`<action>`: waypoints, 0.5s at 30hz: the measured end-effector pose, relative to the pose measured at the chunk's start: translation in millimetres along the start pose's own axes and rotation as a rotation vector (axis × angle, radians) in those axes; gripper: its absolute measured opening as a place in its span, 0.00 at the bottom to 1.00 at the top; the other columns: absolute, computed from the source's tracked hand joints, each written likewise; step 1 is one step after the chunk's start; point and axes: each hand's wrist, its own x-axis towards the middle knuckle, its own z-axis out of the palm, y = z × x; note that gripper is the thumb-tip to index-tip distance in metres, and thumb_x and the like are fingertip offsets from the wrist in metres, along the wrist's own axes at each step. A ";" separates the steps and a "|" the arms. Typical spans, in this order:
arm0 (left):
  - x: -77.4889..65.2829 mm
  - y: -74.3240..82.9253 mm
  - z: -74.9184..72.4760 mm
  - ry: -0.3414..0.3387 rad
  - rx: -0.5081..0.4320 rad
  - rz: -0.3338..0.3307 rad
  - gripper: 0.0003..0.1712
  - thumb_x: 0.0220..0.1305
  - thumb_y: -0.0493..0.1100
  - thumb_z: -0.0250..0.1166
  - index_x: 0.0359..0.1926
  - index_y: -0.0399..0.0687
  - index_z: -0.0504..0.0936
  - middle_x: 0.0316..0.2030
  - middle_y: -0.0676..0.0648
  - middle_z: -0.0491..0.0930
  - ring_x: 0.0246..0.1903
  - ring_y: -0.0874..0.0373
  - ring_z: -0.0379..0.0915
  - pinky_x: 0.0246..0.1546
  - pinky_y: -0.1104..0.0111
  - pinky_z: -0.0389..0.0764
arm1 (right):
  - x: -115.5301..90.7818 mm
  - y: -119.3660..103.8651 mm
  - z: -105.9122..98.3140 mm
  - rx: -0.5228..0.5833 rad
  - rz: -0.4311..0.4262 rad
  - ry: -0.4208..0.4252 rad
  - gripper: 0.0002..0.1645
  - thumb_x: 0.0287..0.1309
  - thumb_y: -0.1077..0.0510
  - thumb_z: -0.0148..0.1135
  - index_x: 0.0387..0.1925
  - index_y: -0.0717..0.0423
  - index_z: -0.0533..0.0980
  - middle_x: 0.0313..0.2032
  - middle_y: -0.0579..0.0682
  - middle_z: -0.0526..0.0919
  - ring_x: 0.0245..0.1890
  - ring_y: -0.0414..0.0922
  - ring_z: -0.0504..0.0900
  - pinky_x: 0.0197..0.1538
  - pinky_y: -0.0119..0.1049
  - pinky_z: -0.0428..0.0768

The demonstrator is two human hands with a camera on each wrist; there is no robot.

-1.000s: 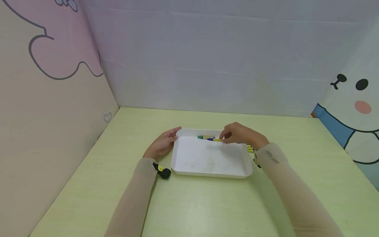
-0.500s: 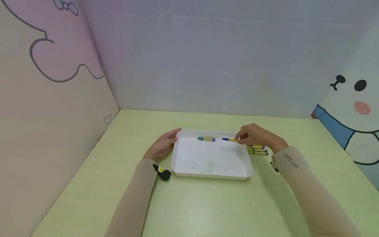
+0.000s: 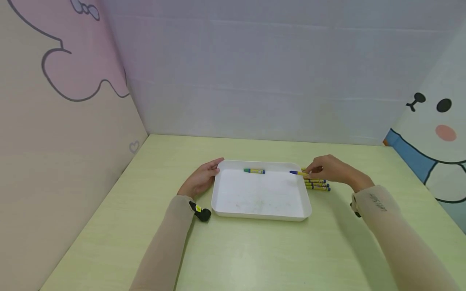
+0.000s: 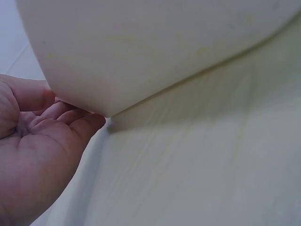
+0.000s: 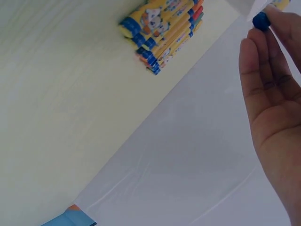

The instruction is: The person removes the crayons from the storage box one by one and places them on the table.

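A white tray lies on the table, and my left hand holds its left rim near the far corner. In the left wrist view, thumb and fingers meet the tray's outer wall. My right hand pinches a blue crayon with a yellow wrapper above the tray's right rim. Its blue butt end shows between thumb and fingertips in the right wrist view. A green crayon lies inside the tray along the far wall.
Several crayons in yellow wrappers lie side by side on the table, just right of the tray and partly below my right hand. The right wrist view shows this crayon group closer. A pale back wall borders the table.
My right hand has moved right with the blue crayon, from beside the green crayon to the tray's right rim. More of the crayon group came into view. My left hand stays on the tray.
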 end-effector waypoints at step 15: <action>-1.9 -0.1 -1.0 -0.017 0.004 -0.001 0.30 0.74 0.30 0.40 0.75 0.42 0.50 0.74 0.43 0.51 0.73 0.49 0.47 0.73 0.58 0.52 | -25.2 25.3 2.0 0.016 0.046 -0.009 0.14 0.59 0.62 0.62 0.45 0.64 0.82 0.37 0.51 0.82 0.36 0.41 0.79 0.36 0.33 0.80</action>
